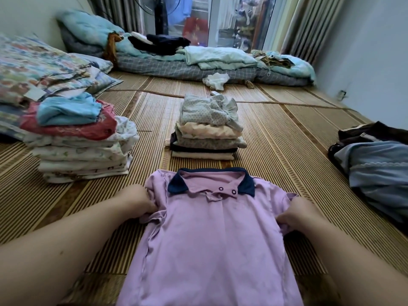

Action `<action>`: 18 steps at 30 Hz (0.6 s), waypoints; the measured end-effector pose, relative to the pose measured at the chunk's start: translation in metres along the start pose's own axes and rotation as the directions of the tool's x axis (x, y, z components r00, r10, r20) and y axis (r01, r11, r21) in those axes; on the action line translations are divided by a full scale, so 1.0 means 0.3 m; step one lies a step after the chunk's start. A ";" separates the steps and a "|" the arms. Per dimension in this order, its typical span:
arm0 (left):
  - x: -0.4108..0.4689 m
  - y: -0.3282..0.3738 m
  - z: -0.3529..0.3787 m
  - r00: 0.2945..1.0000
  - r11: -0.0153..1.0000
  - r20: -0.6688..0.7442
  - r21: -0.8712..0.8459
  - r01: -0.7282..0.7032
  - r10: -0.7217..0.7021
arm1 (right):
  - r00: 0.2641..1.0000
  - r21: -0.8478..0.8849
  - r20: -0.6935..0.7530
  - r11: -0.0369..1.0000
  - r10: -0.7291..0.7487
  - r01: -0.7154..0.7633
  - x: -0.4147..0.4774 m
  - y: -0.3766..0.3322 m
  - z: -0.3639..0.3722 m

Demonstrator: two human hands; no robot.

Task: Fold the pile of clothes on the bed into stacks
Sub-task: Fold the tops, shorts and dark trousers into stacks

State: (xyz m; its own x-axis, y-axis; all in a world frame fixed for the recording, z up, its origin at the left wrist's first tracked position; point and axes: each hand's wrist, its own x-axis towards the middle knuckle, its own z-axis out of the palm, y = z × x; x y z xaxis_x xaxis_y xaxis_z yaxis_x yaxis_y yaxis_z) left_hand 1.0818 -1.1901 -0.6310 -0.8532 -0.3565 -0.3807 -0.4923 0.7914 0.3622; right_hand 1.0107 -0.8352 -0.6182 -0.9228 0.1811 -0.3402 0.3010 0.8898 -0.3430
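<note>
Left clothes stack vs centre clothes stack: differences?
The left stack of folded white-print clothes is wider than the centre stack of folded cream and grey clothes. The left stack is topped by a bunched light blue piece over red; the centre stack by pale dotted fabric. Both sit on the woven mat.

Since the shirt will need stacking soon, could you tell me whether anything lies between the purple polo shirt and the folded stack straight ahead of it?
Nothing visible does: only bare woven mat separates the purple polo shirt from the folded stack ahead. The left hand and right hand grip its sleeves.
</note>
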 end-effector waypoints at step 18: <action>-0.063 -0.056 -0.134 0.988 0.306 -0.043 -0.952 0.004 -0.146 | 0.971 0.784 -0.227 0.606 0.077 0.135 -0.048 0.032 -0.031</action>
State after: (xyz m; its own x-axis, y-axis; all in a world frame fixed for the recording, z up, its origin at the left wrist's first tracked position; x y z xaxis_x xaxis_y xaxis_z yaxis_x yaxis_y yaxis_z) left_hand 1.0992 -1.2166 -0.5956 -0.7791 -0.4889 -0.3925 -0.3179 -0.2315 0.9194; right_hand 1.0246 -0.8253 -0.6085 -0.9271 0.3398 -0.1579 0.2463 0.2351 -0.9402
